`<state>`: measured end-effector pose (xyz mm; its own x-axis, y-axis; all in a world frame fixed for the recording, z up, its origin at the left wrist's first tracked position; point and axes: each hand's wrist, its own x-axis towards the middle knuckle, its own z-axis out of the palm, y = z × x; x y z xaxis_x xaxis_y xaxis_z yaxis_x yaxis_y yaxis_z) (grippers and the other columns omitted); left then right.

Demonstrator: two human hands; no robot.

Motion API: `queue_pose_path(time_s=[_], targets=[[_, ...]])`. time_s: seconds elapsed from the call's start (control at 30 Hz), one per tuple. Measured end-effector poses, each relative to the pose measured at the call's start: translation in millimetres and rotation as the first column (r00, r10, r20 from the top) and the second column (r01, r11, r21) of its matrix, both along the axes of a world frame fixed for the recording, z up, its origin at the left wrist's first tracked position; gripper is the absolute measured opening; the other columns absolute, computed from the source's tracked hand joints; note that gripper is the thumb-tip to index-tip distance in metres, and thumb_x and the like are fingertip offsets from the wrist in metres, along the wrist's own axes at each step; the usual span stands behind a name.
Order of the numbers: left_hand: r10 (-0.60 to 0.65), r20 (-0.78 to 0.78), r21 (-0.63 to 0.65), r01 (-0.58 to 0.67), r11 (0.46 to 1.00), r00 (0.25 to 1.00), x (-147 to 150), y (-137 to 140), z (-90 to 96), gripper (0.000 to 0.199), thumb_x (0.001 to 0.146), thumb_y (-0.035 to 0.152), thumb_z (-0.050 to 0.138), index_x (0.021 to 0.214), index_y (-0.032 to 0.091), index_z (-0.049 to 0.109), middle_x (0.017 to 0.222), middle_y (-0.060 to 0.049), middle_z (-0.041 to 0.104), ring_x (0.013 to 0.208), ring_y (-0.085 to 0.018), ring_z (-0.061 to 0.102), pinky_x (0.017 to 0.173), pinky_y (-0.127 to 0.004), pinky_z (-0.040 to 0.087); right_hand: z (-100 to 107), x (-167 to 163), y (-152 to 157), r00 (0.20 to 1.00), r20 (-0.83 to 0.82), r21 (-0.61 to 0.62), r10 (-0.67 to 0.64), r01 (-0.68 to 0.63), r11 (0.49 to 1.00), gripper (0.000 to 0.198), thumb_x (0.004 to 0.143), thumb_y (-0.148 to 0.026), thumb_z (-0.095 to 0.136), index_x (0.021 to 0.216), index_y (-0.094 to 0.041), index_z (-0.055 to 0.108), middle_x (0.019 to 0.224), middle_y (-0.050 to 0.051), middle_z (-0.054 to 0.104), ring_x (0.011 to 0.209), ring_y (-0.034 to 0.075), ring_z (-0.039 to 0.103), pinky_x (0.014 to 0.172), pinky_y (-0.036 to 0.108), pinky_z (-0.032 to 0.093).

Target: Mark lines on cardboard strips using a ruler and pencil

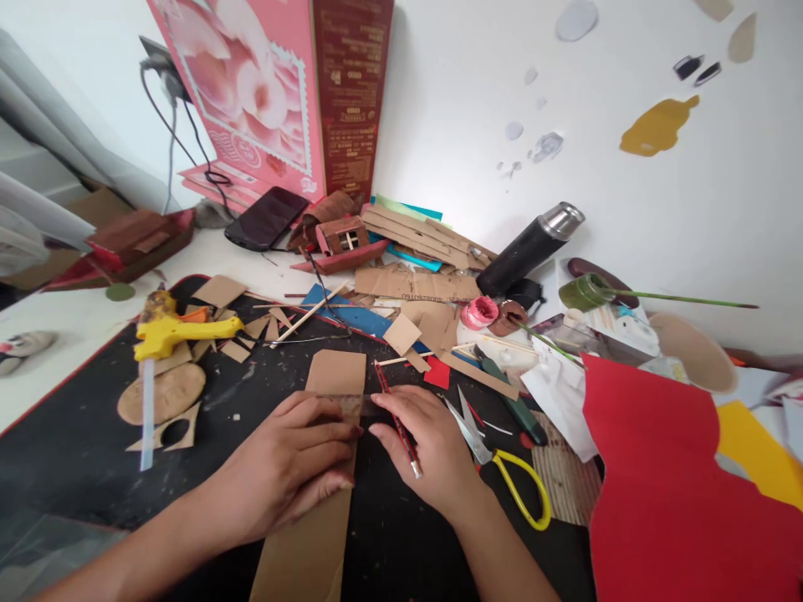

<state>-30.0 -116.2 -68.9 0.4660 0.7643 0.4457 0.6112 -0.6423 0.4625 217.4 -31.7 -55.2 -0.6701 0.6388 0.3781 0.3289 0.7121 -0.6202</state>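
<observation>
From the near edge of the black mat (389,543), a cardboard strip (317,535) runs toward the mat's middle. The left hand (301,468) presses down on it and on the clear ruler (356,404) lying across it; whether its fingers also grip the ruler, I cannot tell. The right hand (432,443) grasps a pencil (403,436), its fingers by the ruler's right end. Uneven pressure could let the ruler slew on the cardboard.

Toward the mat's right side lie scissors (482,451), blades parted near the right hand; a sideways sweep could catch their points. Toward the left edge, the glue gun (166,339) could burn a reaching arm if hot. Near the far edge, a brush (552,344) leans from a brown paint pot (509,318); bumping it could tip the pot.
</observation>
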Motion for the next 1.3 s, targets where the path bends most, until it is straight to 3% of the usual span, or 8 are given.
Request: queue_pose_path(time_s=[0.43, 1.03, 1.3], targets=[[0.048, 0.008, 0.055, -0.048, 0.997, 0.999, 3.9, -0.4, 3.1, 0.019, 0.113, 0.021, 0.058, 0.117, 0.023, 0.076, 0.119, -0.003, 0.085, 0.121, -0.022, 0.071, 0.104, -0.035, 0.052, -2.7, 3.1, 1.3, 0.999, -0.006, 0.0, -0.042, 0.042, 0.999, 0.022, 0.111, -0.018, 0.068, 0.132, -0.02, 0.074, 0.116, 0.013, 0.087, 0.109, 0.031, 0.082, 0.098, 0.048, 0.069], [0.055, -0.028, 0.067, -0.053, 0.996, 0.998, 4.1, -4.6, -2.4, 0.02, 0.111, 0.018, 0.06, 0.123, 0.022, 0.075, 0.123, -0.004, 0.084, 0.129, -0.025, 0.069, 0.112, -0.039, 0.052, -4.8, 0.2, -0.6, 0.995, 0.101, 0.004, -0.027, 0.026, 1.0, 0.036, 0.105, -0.012, 0.074, 0.141, -0.019, 0.07, 0.122, 0.015, 0.083, 0.115, 0.035, 0.077, 0.101, 0.053, 0.067], [0.072, -0.043, 0.128, -0.066, 0.99, 0.996, 7.1, -4.3, -1.8, 0.019, 0.11, 0.018, 0.062, 0.122, 0.019, 0.076, 0.119, -0.006, 0.085, 0.124, -0.024, 0.074, 0.111, -0.037, 0.055, -6.2, -7.8, -0.3, 0.978, 0.199, 0.071, -0.056, 0.042, 0.997, 0.034, 0.105, -0.005, 0.068, 0.136, -0.017, 0.074, 0.121, 0.015, 0.082, 0.113, 0.034, 0.074, 0.098, 0.053, 0.065]])
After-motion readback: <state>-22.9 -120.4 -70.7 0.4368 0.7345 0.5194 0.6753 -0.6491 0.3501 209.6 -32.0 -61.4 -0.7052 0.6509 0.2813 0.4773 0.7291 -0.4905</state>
